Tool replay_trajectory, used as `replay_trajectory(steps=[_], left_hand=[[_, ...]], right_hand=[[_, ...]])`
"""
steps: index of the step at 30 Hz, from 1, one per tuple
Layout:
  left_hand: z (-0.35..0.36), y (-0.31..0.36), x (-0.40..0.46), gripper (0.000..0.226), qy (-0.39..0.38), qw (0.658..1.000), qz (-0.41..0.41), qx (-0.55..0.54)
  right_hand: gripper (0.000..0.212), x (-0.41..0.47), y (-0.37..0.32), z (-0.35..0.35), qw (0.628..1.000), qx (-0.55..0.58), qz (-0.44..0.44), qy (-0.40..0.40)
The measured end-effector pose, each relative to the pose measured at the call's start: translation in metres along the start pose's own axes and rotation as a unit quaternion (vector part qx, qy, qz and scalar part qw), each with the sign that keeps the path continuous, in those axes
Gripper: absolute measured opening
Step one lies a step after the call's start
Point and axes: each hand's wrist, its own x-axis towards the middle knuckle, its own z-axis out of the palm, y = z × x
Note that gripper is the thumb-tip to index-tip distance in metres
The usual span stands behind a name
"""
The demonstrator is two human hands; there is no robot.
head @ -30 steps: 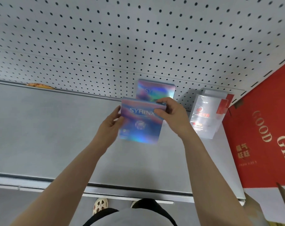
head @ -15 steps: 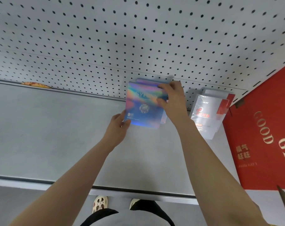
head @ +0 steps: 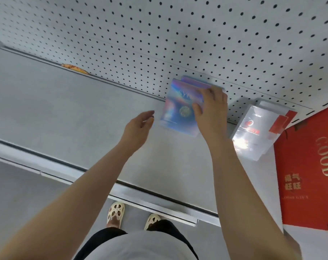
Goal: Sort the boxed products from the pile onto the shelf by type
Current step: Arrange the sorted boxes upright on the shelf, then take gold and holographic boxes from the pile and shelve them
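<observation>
At frame centre, on the grey shelf (head: 69,117): a holographic box (head: 176,111)

Iridescent blue-pink, upright against another alike by the pegboard (head: 178,34); right hand (head: 211,111) clasps its top edge, left hand (head: 138,126) loose, fingers apart, holding nothing.

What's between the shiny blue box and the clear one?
Bare shelf and the right hand, in the head view, separate the blue box from the clear box.

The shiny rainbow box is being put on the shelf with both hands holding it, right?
Not quite. In the head view only the right hand holds the shiny rainbow box as it goes on the shelf. The left hand is open beside it, not touching.
</observation>
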Motion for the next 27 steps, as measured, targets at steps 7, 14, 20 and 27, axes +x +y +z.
replay_trajectory(steps=[7,14,20,27], left_hand=[[-0.074,-0.037,-0.074,0.022,0.121,0.993,0.000,0.015],[-0.177,-0.104,-0.166,0.022,0.259,0.964,-0.057,-0.015],[-0.287,-0.171,-0.239,0.023,0.350,0.931,-0.101,-0.025],[-0.424,-0.236,-0.307,0.023,0.420,0.894,-0.153,-0.016]], right_hand=[[0.039,-0.069,-0.074,0.053,0.986,0.138,-0.035,-0.089],[0.034,-0.137,-0.196,0.099,0.956,0.183,-0.150,-0.171],[0.030,-0.187,-0.331,0.143,0.925,0.194,-0.228,-0.233],[0.033,-0.236,-0.485,0.199,0.879,0.203,-0.288,-0.321]])
